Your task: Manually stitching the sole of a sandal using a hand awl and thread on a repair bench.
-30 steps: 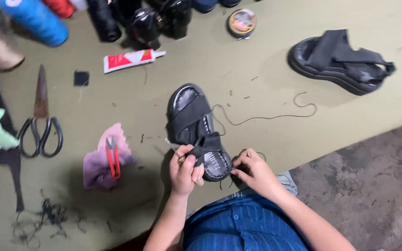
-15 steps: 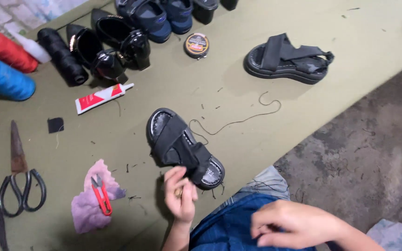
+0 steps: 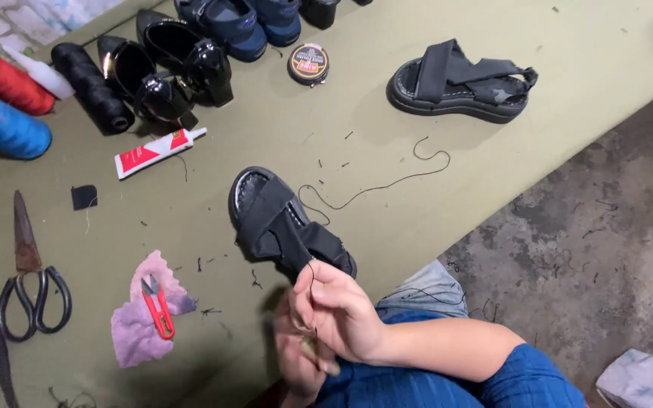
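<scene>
On the olive table, right hand fingers pinch black thread beside the sandal; left hand's grip unclear.

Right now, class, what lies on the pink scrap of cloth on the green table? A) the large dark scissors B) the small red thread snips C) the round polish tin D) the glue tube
B: the small red thread snips lie on the pink scrap of cloth, while the large dark scissors sit to its left on the green table, and the polish tin and glue tube lie farther up.
</scene>
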